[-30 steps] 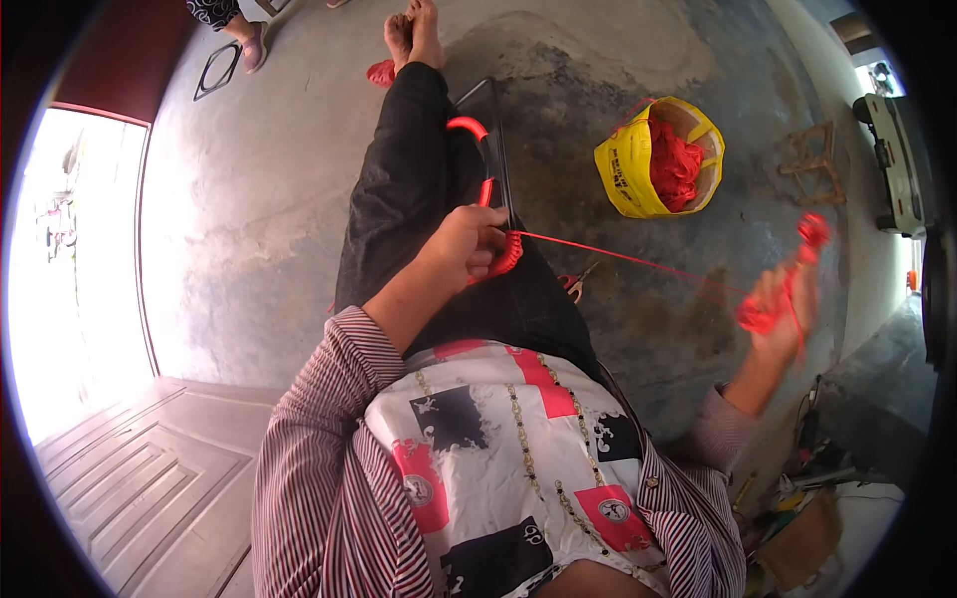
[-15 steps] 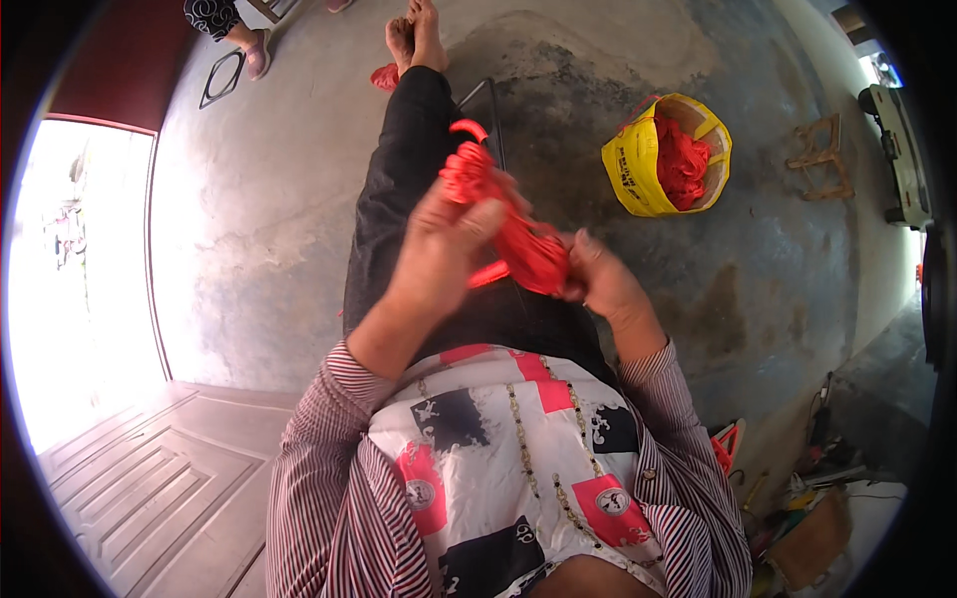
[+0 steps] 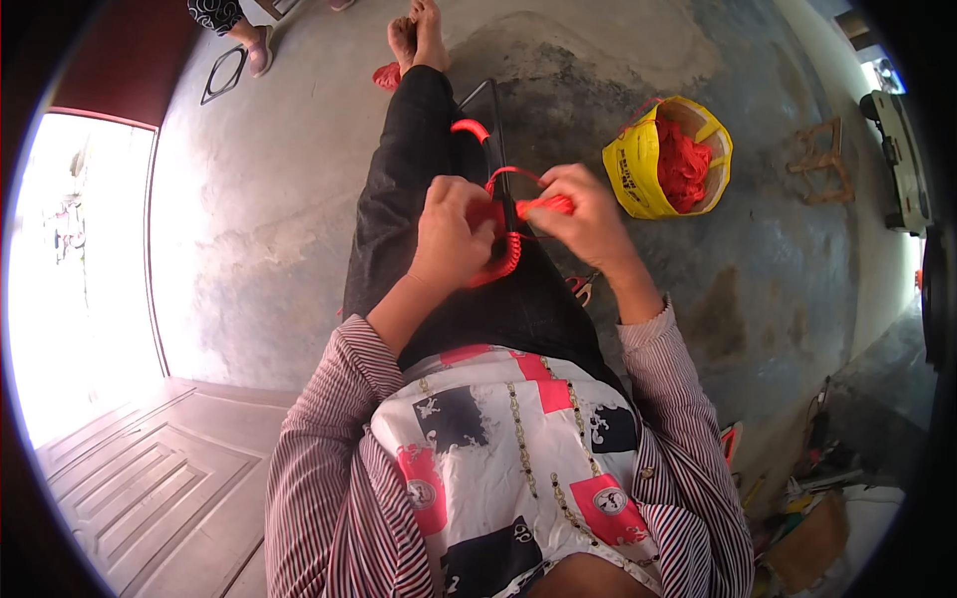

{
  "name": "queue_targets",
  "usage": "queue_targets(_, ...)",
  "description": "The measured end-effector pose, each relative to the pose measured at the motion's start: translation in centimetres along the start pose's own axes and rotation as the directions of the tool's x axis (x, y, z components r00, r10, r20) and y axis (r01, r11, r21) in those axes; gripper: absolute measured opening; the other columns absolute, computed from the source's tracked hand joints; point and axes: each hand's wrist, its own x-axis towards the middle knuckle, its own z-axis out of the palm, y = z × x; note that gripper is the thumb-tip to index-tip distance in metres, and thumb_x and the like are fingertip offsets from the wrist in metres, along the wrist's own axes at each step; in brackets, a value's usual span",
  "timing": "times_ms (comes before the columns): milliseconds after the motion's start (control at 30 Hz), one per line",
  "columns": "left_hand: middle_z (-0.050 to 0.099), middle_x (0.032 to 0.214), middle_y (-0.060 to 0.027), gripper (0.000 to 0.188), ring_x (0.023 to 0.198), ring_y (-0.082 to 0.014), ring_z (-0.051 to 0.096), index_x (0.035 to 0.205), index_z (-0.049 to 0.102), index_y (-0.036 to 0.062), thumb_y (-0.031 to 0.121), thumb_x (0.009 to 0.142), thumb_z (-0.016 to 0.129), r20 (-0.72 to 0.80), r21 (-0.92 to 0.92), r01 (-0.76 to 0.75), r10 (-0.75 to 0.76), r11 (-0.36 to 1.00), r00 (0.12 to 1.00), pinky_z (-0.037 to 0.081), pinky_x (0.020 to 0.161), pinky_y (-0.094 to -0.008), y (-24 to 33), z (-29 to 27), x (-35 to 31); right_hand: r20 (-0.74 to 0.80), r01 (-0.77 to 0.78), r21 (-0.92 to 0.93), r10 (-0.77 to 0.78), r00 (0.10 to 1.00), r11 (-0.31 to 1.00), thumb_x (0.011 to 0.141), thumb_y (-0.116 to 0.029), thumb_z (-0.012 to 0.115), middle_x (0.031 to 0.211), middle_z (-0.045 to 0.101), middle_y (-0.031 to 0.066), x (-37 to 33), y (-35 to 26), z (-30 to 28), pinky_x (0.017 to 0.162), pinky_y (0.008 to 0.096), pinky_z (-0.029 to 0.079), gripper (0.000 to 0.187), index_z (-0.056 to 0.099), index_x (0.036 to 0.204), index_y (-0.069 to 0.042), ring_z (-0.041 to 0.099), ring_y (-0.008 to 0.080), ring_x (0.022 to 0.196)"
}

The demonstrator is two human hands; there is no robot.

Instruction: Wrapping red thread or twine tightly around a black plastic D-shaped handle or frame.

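Over my lap lies a red cord-wrapped ring [image 3: 513, 257], partly hidden by my hands, beside a thin black metal frame [image 3: 495, 120]. My right hand [image 3: 588, 221] is closed on a small bundle of red cord [image 3: 546, 206], and a loop of cord arches from it toward the ring. My left hand [image 3: 449, 231] has its fingers curled at the ring's left side, next to more red material whose form is hidden. Whether the left fingers grip the ring or the cord cannot be made out. Scissors [image 3: 581, 289] lie by my right thigh.
A yellow bag [image 3: 638, 174] filled with red cord stands on the concrete floor, ahead to the right. Past it is a small wooden stool [image 3: 822, 161]. Another person's foot [image 3: 260, 52] shows at the far left. Tools and boxes [image 3: 812, 538] pile up at the lower right.
The red cord bundle stretched between both hands is now only in my right hand, smaller and beside the black frame. The ring and scissors have come into view below it.
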Motion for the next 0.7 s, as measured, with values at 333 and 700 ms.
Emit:
queue_targets(333,0.046,0.107,-0.0085,0.063,0.102,-0.0200,0.045,0.132,0.041,-0.0024,0.008,0.071,0.052,0.490,-0.751,0.644,-0.534,0.142,0.689,0.034,0.098,-0.0304,1.0,3.0,0.4,0.004,-0.021,0.995,-0.177,0.984,-0.093,0.089,-0.020,0.064,0.106,0.061,0.0180,-1.0,-9.0,-8.4,0.088,0.0416,0.049,0.027,0.044,0.102,-0.008,0.061,0.0278,0.090)
queue_targets(700,0.050,0.113,-0.0110,0.065,0.107,-0.0249,0.044,0.135,0.041,0.0032,0.005,0.071,0.055,0.107,-0.586,0.505,-0.557,0.634,0.823,0.033,0.100,-0.0348,1.8,4.7,-0.2,0.027,-0.077,0.972,-0.218,0.976,-0.223,0.076,0.003,0.063,0.049,0.049,0.0123,-4.6,-20.3,-12.8,0.031,0.0274,0.023,0.033,0.035,0.092,-0.004,0.037,0.0155,0.031)
